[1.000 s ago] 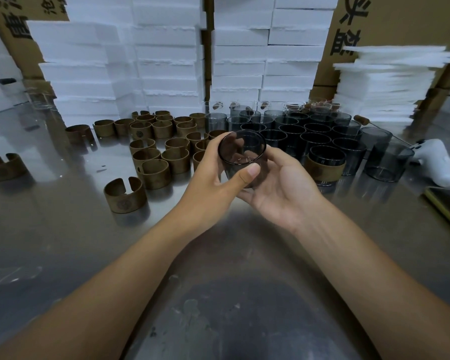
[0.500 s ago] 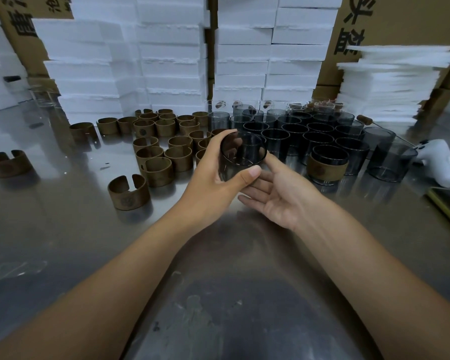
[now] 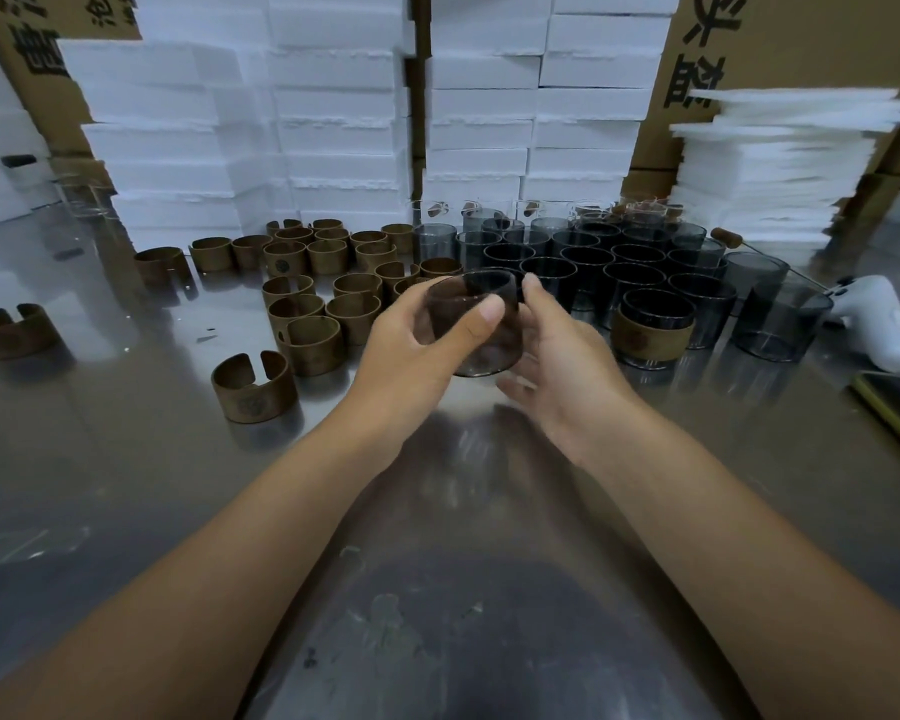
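Since the right hand [image 3: 557, 366] cradled it from below a second ago, the smoky glass cup [image 3: 497, 345] has passed wholly into the left hand [image 3: 411, 345]. The left fingers wrap its far side while the thumb presses across the front. I see the cup held above the metal surface [image 3: 126, 459], at the centre of the view, tipped so its side now faces me rather than its open mouth. The right hand has slid out to the cup's right. Its fingers are loose and uncurled, the index tip touching near the rim, gripping nothing. I judge this hand is now free to fetch a brown split sleeve [image 3: 254, 387] from those lying to the left. One finished cup wearing its sleeve [image 3: 653, 330] stands just right of the hands, before the bare dark cups [image 3: 619, 262].
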A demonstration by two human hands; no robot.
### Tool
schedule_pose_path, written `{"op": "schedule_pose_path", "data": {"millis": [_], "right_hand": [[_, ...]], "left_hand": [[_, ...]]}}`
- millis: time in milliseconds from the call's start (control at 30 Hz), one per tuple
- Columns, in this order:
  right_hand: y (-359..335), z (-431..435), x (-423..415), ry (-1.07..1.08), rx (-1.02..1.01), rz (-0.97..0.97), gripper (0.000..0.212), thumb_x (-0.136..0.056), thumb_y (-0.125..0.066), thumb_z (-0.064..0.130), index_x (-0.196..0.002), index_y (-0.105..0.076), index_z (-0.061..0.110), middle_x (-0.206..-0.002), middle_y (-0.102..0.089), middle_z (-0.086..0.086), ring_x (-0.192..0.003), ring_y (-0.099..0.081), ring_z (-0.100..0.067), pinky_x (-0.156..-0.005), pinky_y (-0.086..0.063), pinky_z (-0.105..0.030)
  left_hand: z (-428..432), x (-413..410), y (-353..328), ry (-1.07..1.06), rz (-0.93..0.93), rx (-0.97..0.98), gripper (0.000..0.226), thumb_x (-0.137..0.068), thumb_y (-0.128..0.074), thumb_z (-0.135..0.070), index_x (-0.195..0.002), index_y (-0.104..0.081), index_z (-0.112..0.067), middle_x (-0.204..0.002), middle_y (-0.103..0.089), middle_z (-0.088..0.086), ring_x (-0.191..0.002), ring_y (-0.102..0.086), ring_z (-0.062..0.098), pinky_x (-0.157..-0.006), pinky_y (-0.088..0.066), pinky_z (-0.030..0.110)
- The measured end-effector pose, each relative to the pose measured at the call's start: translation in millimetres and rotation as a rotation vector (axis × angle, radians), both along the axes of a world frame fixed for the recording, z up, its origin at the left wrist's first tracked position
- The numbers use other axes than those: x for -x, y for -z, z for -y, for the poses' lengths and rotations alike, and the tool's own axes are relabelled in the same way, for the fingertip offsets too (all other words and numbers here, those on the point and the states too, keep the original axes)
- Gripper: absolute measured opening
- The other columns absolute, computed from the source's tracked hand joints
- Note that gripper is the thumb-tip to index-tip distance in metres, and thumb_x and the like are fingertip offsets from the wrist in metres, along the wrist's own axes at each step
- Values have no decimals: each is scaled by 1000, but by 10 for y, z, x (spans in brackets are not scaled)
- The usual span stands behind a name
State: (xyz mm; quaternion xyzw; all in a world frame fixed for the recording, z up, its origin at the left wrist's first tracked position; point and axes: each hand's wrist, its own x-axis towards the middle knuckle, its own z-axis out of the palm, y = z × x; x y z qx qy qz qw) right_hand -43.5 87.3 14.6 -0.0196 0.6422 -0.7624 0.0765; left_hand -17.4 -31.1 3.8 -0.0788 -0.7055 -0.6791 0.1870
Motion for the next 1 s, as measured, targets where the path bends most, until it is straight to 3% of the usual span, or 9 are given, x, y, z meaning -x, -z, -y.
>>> {"op": "schedule_pose_path", "data": {"millis": [67,133,267,333,467,667,733,800,1000], "right_hand": [[-16,21,-26,-7,-83,-155,40,-95,-44,51,-97,-71,22,-95,-74,4,-97,-67,-10,-80,-48,-23],[-24,42,-82,-65,-136,-272,37,-94,-45,52,-99,-70,26,-95,-74,10,-91,-66,4,-72,-47,-12],[23,68,-108,-92,-247,-356,33,-92,-50,51,-101,-68,25,-94,-71,12,-83,-62,12,-63,-42,-1],[32,67,-101,-85,-243,-334,35,-91,-49,53,-103,-67,25,-96,-71,12,-84,-62,11,-66,-45,-5],[38,63,-75,-58,-237,-286,40,-90,-48,56,-102,-67,23,-96,-71,11,-82,-62,10,-73,-44,-16],[10,50,-83,-70,-110,-192,30,-86,-61,49,-93,-69,21,-84,-72,6,-80,-66,-1,-69,-46,-15],[-6,27,-84,-95,-6,-149,21,-83,-67,43,-89,-68,22,-77,-70,9,-73,-65,1,-67,-46,-14],[-13,16,-82,-106,31,-118,22,-77,-72,42,-88,-67,24,-79,-69,8,-78,-65,-3,-78,-46,-22],[-36,-1,-84,-131,90,-86,49,-55,-70,53,-96,-68,25,-89,-72,8,-90,-65,-4,-98,-43,-34]], "left_hand": [[33,36,15,-17,86,-92,63,-63,-65,-56,-110,-66,-14,-102,-73,1,-98,-68,10,-88,-52,25],[61,70,29,21,153,-172,63,-62,-64,-62,-104,-69,-15,-99,-74,2,-99,-69,14,-90,-51,31],[80,99,49,172,167,-299,50,-69,-65,-58,-92,-76,-15,-102,-74,7,-101,-69,17,-85,-56,29],[78,93,51,219,166,-321,47,-69,-67,-54,-90,-77,-13,-103,-73,9,-103,-68,19,-87,-55,30],[59,68,36,217,208,-347,60,-64,-74,-43,-107,-67,-2,-110,-70,16,-108,-65,23,-100,-48,36],[57,45,18,213,238,-412,62,-68,-72,-39,-108,-65,8,-112,-68,22,-111,-64,27,-103,-46,40],[69,45,14,232,231,-406,56,-73,-69,-38,-108,-66,6,-113,-67,22,-110,-65,26,-101,-48,38],[77,48,8,249,221,-418,48,-76,-67,-36,-104,-68,3,-111,-68,20,-107,-66,24,-98,-50,35],[90,25,-17,321,183,-436,27,-76,-64,-39,-83,-79,-17,-95,-75,7,-96,-70,16,-84,-55,25]]}}
